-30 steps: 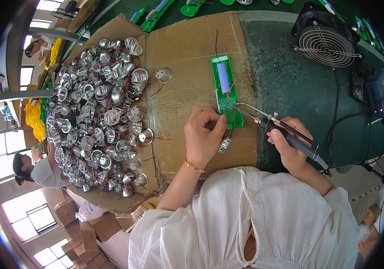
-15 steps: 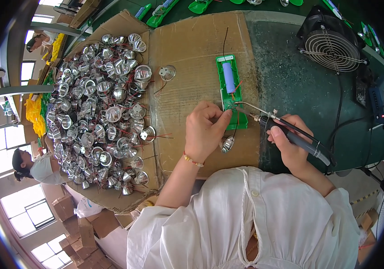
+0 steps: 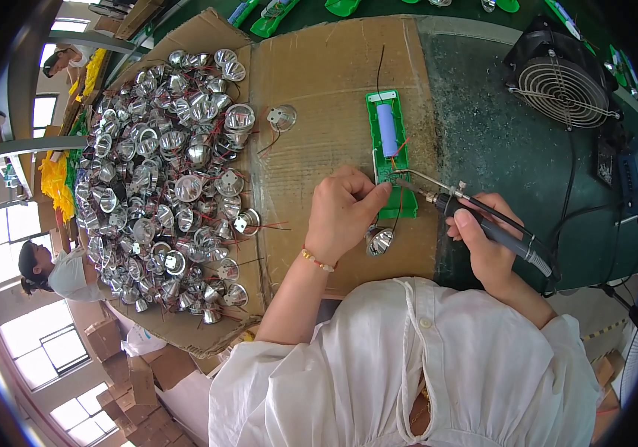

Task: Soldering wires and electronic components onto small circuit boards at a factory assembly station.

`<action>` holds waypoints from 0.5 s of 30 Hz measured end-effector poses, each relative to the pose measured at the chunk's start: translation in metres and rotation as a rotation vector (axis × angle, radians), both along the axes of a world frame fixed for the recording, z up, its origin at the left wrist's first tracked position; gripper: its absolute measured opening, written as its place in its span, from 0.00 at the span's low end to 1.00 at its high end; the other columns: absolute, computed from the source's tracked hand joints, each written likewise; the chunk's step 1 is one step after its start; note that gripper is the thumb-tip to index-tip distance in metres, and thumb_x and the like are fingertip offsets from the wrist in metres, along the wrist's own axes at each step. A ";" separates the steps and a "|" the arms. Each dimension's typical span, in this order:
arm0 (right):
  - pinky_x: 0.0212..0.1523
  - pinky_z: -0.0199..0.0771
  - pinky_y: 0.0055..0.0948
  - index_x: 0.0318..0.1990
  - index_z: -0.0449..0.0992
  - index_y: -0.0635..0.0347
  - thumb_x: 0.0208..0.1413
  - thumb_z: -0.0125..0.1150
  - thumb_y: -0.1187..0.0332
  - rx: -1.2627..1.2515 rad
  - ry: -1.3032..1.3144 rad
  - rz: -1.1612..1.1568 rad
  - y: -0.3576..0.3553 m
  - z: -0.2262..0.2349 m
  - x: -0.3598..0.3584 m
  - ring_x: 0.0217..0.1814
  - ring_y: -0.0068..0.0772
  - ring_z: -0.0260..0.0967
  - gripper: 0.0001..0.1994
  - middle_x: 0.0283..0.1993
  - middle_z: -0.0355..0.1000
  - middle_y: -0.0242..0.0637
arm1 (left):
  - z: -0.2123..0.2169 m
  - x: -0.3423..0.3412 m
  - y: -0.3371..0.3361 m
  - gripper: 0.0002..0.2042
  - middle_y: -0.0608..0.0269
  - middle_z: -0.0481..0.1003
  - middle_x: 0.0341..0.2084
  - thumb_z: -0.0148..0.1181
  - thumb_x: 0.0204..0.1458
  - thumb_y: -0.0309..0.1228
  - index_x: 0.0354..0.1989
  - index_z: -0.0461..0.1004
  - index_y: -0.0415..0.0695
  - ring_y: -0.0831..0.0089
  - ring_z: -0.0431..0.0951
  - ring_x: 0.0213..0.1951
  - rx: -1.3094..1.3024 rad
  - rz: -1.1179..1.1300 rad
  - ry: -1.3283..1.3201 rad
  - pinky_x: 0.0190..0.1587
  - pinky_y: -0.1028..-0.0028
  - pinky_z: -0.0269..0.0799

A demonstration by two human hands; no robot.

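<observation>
A green plastic housing (image 3: pixel 401 207) lies on cardboard in front of me, with a blue-violet cylindrical battery cell (image 3: pixel 387 130) in its upper part. Red and dark wires run about its small circuit board (image 3: pixel 388 177). My left hand (image 3: pixel 345 208) pinches thumb and fingers together at the board's left side; what lies between the fingertips is hidden. Wrapped round a soldering iron (image 3: pixel 489 223) with a thin bent metal feed tube is my right hand (image 3: pixel 486 246). The iron's tip points at the board. Below the housing rests a silver lamp reflector (image 3: pixel 380 241) on a dark wire.
A large heap of silver reflectors (image 3: pixel 173 171) with wires fills the cardboard on the left. One loose reflector (image 3: pixel 282 118) lies apart from it. A black fan (image 3: pixel 561 89) and a blue boxed unit (image 3: pixel 632 175) stand at right. More green housings (image 3: pixel 274 16) line the far edge.
The view has shifted slightly, so the housing and both hands appear a little farther right. The iron stays at the board, and the left fingers remain pinched beside it.
</observation>
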State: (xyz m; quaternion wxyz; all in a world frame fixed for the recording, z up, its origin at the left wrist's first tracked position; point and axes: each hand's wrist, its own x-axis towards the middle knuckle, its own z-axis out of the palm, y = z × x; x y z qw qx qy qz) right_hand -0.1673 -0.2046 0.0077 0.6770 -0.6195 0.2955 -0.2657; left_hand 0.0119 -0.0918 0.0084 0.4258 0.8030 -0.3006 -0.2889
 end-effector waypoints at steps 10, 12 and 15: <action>0.28 0.72 0.20 0.35 0.68 0.69 0.51 0.58 0.74 -0.026 -0.084 -0.045 -0.007 -0.001 -0.013 0.26 0.24 0.70 0.08 0.29 0.71 0.41 | -0.001 0.000 0.002 0.11 0.60 0.70 0.17 0.63 0.42 0.30 0.16 0.73 0.36 0.73 0.69 0.19 0.002 -0.015 -0.033 0.23 0.74 0.63; 0.28 0.72 0.20 0.35 0.68 0.69 0.51 0.57 0.74 -0.018 -0.106 -0.075 -0.010 -0.004 -0.015 0.26 0.24 0.70 0.08 0.29 0.71 0.41 | 0.004 -0.002 0.002 0.11 0.60 0.70 0.17 0.63 0.43 0.31 0.17 0.74 0.36 0.73 0.69 0.19 0.012 -0.029 -0.087 0.22 0.74 0.63; 0.28 0.72 0.20 0.35 0.68 0.69 0.50 0.57 0.74 -0.039 -0.118 -0.136 -0.023 -0.011 -0.018 0.26 0.24 0.70 0.08 0.29 0.71 0.41 | 0.010 -0.010 0.005 0.11 0.59 0.74 0.16 0.64 0.42 0.34 0.22 0.76 0.38 0.74 0.73 0.18 -0.033 0.159 0.066 0.22 0.77 0.67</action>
